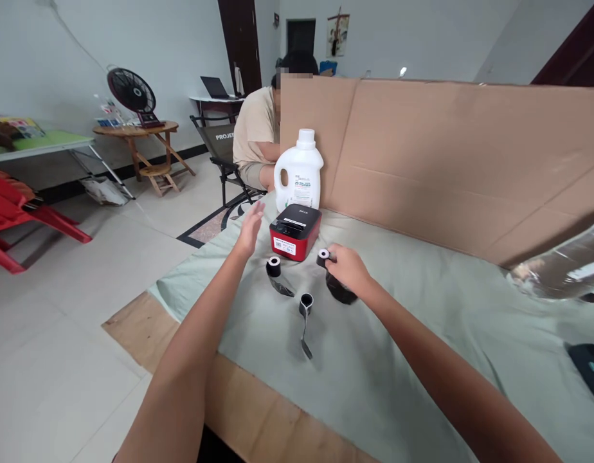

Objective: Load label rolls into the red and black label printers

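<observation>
My right hand (348, 267) has its fingers closed on a small black roll (322, 258) with a white core. A dark loose strip (340, 289) hangs below that hand. To the left of the red and black printer (297, 233), my left hand (251, 230) is raised with its fingers stretched out and nothing in it. A second black roll (274, 267) stands upright in front of the printer, its loose end trailing right. Nearer to me stands a third roll (305, 304), with its strip drawn out towards me. All are on a pale green cloth (258, 334).
Behind the printer stands a white jug (304, 170), beside a tall cardboard panel (446, 167). A wrapped silvery bundle (562, 260) lies at right, and a dark object (589, 370) by the right edge. Another person (256, 128) sits beyond the cloth at the back.
</observation>
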A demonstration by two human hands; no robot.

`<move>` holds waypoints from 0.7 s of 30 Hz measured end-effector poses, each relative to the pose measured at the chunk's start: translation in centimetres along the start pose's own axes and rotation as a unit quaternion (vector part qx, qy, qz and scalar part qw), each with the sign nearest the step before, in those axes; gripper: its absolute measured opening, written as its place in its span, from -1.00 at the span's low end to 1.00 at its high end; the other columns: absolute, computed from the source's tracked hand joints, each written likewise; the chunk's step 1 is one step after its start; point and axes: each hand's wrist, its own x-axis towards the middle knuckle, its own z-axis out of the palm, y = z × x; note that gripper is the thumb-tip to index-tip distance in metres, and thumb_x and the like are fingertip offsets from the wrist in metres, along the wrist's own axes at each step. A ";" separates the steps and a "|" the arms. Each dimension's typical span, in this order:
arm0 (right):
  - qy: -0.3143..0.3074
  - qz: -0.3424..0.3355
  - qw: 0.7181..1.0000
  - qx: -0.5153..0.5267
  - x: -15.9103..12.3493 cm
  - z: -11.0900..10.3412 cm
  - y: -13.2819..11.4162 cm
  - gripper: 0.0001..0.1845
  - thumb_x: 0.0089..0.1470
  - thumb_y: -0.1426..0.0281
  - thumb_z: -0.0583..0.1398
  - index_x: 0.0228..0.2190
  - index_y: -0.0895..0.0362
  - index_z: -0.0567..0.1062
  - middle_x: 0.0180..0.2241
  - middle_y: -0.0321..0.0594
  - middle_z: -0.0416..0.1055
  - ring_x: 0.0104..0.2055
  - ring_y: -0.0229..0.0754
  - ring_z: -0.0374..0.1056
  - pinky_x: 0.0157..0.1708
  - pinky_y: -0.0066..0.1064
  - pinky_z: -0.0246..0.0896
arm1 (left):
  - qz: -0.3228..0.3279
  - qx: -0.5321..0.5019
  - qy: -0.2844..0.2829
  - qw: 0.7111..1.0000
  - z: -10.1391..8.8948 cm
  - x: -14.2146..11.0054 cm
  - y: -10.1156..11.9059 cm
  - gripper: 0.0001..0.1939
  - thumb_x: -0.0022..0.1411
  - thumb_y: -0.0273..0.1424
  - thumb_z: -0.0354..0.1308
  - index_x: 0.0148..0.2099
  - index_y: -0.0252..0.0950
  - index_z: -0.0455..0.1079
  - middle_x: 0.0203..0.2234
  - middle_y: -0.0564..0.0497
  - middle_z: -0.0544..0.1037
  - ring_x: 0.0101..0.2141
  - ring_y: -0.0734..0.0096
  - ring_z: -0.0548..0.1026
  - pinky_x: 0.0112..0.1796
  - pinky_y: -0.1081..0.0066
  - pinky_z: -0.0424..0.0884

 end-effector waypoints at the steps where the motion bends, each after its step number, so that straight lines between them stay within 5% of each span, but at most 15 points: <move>1: 0.009 -0.003 1.000 0.028 -1.1 -0.2 1.0 -0.87 0.15 0.42 0.15 -0.23 0.05 0.47 -0.35 -0.24 0.53 -0.32 -0.14 0.41 -0.40 -0.40 0.09 | 0.036 -0.004 0.031 0.999 0.1 -0.2 0.7 -0.37 0.29 -0.21 0.16 0.36 -0.23 0.20 0.39 -0.10 0.24 0.43 0.23 0.09 0.41 0.14 -0.10; 5: 0.022 0.008 0.996 0.089 -5.2 -0.8 4.5 -0.87 0.11 0.46 0.16 -0.27 0.05 0.47 -0.43 -0.33 0.51 -0.38 -0.22 0.37 -0.39 -0.44 0.08 | 0.157 -0.024 0.099 0.982 2.3 -1.7 3.4 -0.49 0.41 -0.32 0.00 0.33 -0.41 0.15 0.35 -0.25 0.29 0.37 0.29 0.20 0.40 0.16 -0.03; 8: 0.011 0.019 0.997 0.070 -7.1 -0.7 5.6 -0.88 0.10 0.45 0.17 -0.28 0.07 0.49 -0.39 -0.30 0.53 -0.36 -0.22 0.38 -0.39 -0.44 0.07 | 0.224 -0.013 0.097 0.970 5.9 -3.8 5.4 -0.52 0.39 -0.20 0.07 0.25 -0.32 0.26 0.28 -0.20 0.38 0.34 0.24 0.27 0.37 0.19 0.07; 14: -0.012 0.023 0.997 0.072 -9.0 -0.5 4.3 -0.79 0.10 0.34 0.24 -0.19 0.10 0.55 -0.32 -0.17 0.55 -0.24 -0.09 0.44 -0.37 -0.41 0.09 | 0.305 0.117 -0.069 0.943 13.0 -12.6 8.9 -0.44 0.30 0.01 0.20 0.21 -0.16 0.37 0.20 -0.10 0.46 0.30 0.02 0.31 0.33 0.12 0.16; 18: 0.015 0.039 0.994 0.102 -12.4 -2.6 6.2 -0.49 0.14 0.07 0.24 0.04 0.05 0.48 -0.20 -0.19 0.56 -0.18 -0.08 0.45 -0.30 -0.40 0.19 | 0.289 0.241 -0.090 0.922 13.2 -19.7 8.6 -0.51 0.37 -0.06 0.12 0.23 -0.19 0.38 0.20 -0.12 0.46 0.30 0.04 0.31 0.33 0.08 0.16; 21: 0.116 0.071 0.987 0.082 -17.8 -5.4 12.5 -0.51 0.21 0.08 0.18 0.07 0.08 0.46 -0.13 -0.15 0.55 -0.15 -0.09 0.44 -0.16 -0.34 0.24 | 0.317 0.320 -0.097 0.887 11.4 -23.3 7.5 -0.57 0.38 -0.12 0.12 0.18 -0.21 0.40 0.12 -0.13 0.51 0.24 0.04 0.38 0.28 -0.01 0.24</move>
